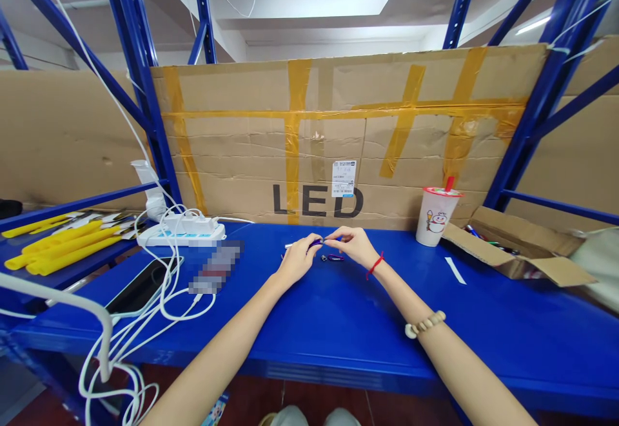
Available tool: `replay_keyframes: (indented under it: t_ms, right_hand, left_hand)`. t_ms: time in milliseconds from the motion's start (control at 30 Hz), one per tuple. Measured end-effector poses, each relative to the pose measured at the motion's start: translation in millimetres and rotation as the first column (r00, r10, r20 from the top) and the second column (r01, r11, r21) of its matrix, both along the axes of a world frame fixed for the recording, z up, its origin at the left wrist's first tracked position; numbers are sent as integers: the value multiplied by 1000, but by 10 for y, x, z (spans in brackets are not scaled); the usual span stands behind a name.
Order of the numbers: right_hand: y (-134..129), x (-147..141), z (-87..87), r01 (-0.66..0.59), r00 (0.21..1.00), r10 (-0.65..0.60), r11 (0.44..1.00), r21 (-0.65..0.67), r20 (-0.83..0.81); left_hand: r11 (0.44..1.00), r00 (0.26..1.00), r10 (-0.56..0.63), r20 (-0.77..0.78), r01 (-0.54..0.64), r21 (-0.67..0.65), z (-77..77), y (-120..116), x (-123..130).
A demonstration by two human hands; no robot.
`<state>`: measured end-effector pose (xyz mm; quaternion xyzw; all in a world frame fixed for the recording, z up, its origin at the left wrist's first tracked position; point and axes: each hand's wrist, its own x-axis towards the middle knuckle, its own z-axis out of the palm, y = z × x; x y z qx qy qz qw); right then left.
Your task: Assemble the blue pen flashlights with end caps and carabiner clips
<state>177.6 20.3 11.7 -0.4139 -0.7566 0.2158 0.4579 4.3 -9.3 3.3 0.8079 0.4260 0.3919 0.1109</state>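
Observation:
Above the blue table, my left hand [298, 257] is closed round a slim dark purple pen [315, 242], seen only in part between the fingers. A thin light-coloured end sticks out on the left side of that hand. My right hand [354, 245] pinches at the pen's right end, thumb and forefinger together; what exactly the fingertips hold is too small to make out. Just below the hands lie a small purple piece [335, 258] and a tiny dark metallic piece [324, 258].
A white cup [432, 220] with a red lid stands at right, beside an open cardboard box [520, 265] holding pens. A paper strip [455, 271] lies nearby. On the left are a phone [140, 287], a power strip [181, 236] and tangled white cables [167, 303]. Cardboard [251, 149] closes the back.

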Motion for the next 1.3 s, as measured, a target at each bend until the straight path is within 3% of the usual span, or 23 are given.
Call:
replay_keyframes:
  t_ms: [600,667,867,1000,1300]
  right_hand:
    - [-45,3,-28,16,986,-36,992,122,164]
    - [-55,-12,-24,15,990,-27,996,87,141]
    - [-110,-87,3,-98,993,82,972,-214,-81]
    - [-127,-126,20,-125,984,86,958,-259,-158]
    - [-3,-53,-40,13,999,-13,1000,-3,-33]
  left_hand:
    - [998,995,-58,-85,56,-28,-6,-81,-39]
    - [998,995,-61,-76,59,-26,-7,-78,-39]
    - [997,997,-73,-39,74,35,-13,-56,-42]
    - [998,999,-28,-41,30,58,-3,-48,-24]
    - [1000,1000,22,6,-22,12,-13,21,-4]
